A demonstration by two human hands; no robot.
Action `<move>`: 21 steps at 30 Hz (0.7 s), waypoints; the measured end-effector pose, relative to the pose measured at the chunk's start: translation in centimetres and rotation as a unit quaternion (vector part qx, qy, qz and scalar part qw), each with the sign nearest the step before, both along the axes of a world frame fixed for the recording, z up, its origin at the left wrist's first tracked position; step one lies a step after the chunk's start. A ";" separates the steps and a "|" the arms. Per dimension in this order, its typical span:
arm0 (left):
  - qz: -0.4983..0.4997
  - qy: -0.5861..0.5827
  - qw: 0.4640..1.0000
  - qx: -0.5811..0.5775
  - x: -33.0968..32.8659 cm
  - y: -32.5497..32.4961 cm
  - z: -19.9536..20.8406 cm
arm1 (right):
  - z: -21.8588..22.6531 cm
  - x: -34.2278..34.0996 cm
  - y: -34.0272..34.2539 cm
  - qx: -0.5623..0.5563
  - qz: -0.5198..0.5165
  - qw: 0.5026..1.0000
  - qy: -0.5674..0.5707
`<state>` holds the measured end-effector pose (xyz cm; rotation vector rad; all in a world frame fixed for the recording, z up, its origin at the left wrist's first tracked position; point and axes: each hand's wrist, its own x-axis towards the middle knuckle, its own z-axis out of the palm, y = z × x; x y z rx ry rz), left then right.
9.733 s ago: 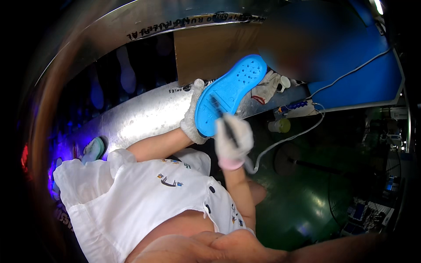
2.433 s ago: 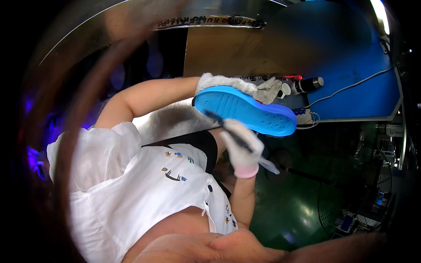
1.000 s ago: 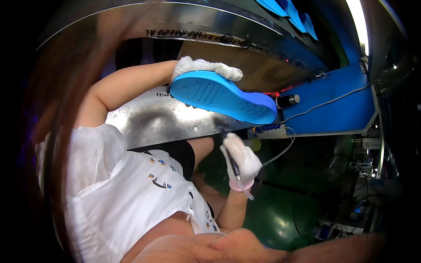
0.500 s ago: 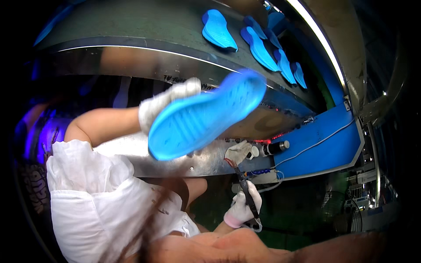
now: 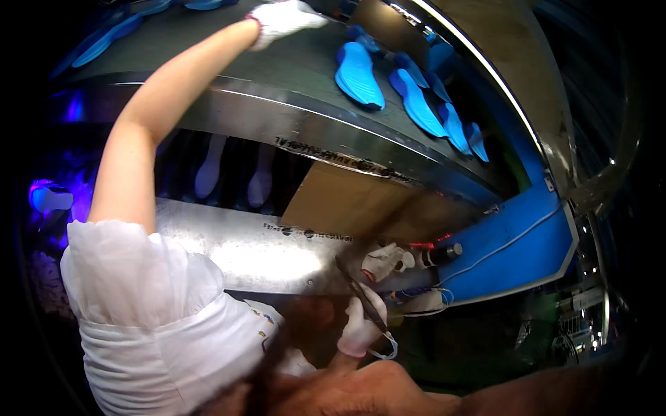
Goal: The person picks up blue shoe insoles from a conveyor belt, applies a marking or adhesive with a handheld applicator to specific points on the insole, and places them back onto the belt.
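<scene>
My left hand [image 5: 286,21], in a white glove, reaches over the far green belt [image 5: 270,69]. Its fingers are stretched to the right and I see nothing in them. Just beyond the fingertips lies a blue shoe sole [image 5: 364,39], with a larger blue sole [image 5: 359,76] nearer to me. Low in the middle, my gloved right hand [image 5: 362,326] is closed round a slim dark pen-shaped tool [image 5: 368,303]. The tool's tip points up and left, and a pale loop of cord hangs at its lower end.
More blue soles [image 5: 418,104] lie at the belt's right; others [image 5: 107,41] lie at its far left. Below the belt's metal edge stand a metal shelf [image 5: 236,243] and cardboard [image 5: 340,197]. A crumpled glove [image 5: 381,262] and dark bottle [image 5: 440,255] sit by a blue panel [image 5: 513,232].
My left hand has moved up and away over the belt and let go of the blue sole. Another sole now lies at the back. The right hand moved slightly left with the tool.
</scene>
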<state>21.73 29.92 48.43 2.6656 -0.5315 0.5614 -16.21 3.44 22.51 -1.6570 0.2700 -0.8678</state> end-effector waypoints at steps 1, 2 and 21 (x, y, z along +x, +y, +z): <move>-0.053 -0.295 0.927 0.225 6.1 9.5 -3.5 | 0.2 -0.1 0.5 0.008 0.022 0.999 0.034; 0.135 -0.132 0.979 0.073 2.1 9.5 -2.7 | 0.1 0.1 0.4 0.017 -0.008 0.999 0.040; 0.469 -0.013 0.872 0.141 -3.8 36.7 -8.2 | -1.6 3.6 2.3 0.001 0.050 0.996 0.072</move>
